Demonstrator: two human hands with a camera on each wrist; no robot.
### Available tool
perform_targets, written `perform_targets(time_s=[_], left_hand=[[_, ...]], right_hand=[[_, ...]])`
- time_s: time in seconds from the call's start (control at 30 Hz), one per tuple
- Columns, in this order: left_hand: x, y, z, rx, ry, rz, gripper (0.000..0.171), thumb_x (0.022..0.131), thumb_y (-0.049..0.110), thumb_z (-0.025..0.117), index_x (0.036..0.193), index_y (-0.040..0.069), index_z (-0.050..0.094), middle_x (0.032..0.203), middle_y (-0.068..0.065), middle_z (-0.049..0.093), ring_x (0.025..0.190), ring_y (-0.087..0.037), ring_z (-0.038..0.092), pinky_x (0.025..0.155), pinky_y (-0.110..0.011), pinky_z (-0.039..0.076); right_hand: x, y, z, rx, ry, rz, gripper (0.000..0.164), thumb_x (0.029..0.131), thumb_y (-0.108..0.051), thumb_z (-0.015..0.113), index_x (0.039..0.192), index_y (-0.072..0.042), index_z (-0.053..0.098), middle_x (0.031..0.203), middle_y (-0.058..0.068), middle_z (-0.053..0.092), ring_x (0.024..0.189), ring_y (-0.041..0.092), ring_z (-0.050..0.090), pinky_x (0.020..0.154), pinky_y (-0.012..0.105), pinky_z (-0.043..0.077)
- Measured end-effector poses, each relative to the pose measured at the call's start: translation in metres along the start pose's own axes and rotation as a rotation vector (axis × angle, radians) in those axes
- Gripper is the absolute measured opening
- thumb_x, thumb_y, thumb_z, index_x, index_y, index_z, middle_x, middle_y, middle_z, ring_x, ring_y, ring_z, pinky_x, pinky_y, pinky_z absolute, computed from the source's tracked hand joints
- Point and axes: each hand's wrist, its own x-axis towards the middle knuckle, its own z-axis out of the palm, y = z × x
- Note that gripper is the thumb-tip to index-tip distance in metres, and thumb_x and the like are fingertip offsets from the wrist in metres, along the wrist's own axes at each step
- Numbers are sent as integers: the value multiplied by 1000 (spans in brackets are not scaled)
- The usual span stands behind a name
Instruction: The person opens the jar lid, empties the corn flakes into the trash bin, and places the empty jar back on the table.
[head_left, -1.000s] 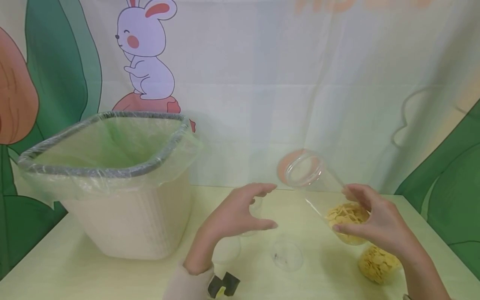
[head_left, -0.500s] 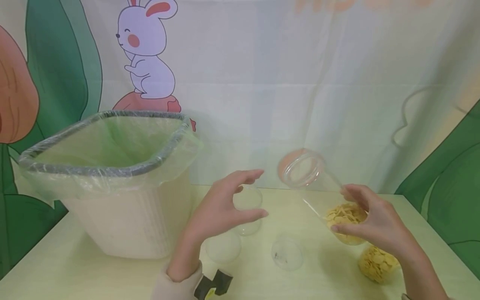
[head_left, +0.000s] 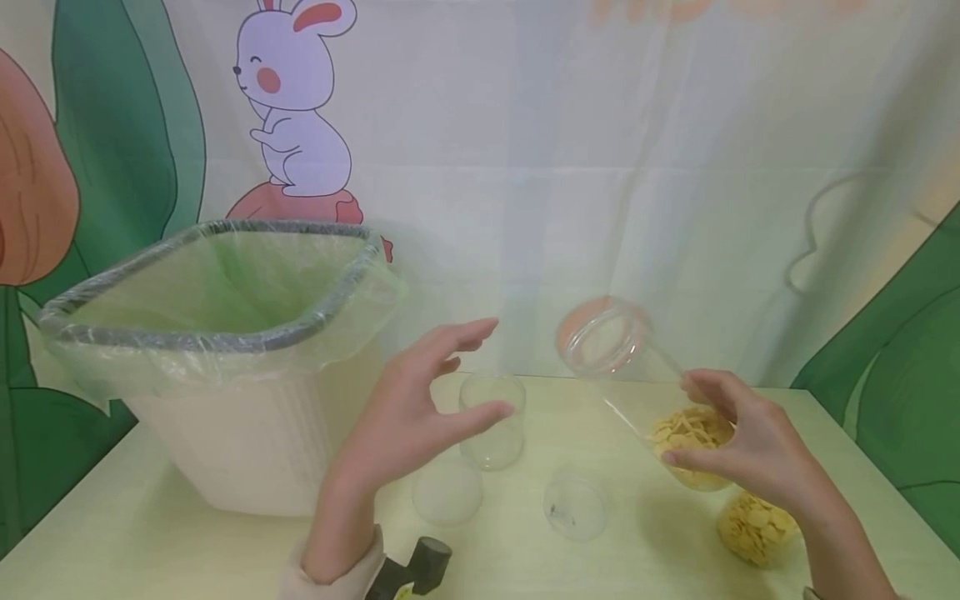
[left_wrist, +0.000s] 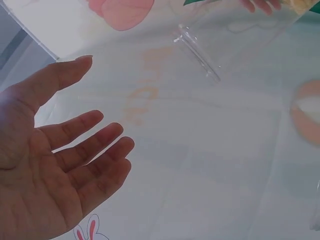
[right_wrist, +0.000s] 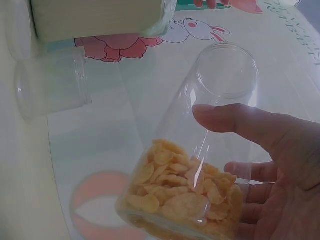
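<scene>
My right hand [head_left: 753,442] grips a clear jar [head_left: 626,392] around its lower half, thumb on the near side. The jar leans to the left, its open mouth raised, above the table. Yellow corn flakes [right_wrist: 175,190] fill its bottom part in the right wrist view. My left hand [head_left: 408,408] is in the air left of the jar, thumb and fingers spread apart with nothing between them; its open palm also shows in the left wrist view. Beyond its thumb stands a second clear jar [head_left: 492,429], with no flakes in it.
Two clear round lids [head_left: 447,493] lie on the table [head_left: 645,567], left and centre. Another clear container of corn flakes [head_left: 756,529] sits beside my right forearm. A large bin [head_left: 255,450] with a green liner stands at left, before a printed curtain [head_left: 480,167].
My left hand has moved left and slightly up, away from the held jar, so the standing jar shows more fully. The right hand and its jar have stayed almost still.
</scene>
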Motion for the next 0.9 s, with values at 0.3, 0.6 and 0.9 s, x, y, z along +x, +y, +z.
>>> perform_targets(time_s=[0.3,0.6,0.9], left_hand=[[-5,8,-10,9,84,-9,62,73,11,76,129,8,50,128,-3,52,113,-17,49,93,-35,43],[-15,15,-25,4,212,-53,62,72,3,75,128,8,50,125,-2,53,114,-14,50,96,-28,41],[-22,16,-40,63,286,-81,62,72,-2,74,128,10,50,123,1,54,111,-9,50,93,-20,41]], right_hand=[[-2,-4,0,9,-7,17,86,63,-29,83,131,-2,39,129,22,48,119,38,44,95,42,38],[-3,-7,2,33,-11,10,85,62,-29,83,130,-1,40,128,23,48,118,37,44,94,49,35],[-2,-11,3,51,-16,-3,84,63,-28,83,130,-1,40,128,23,49,118,37,44,95,49,35]])
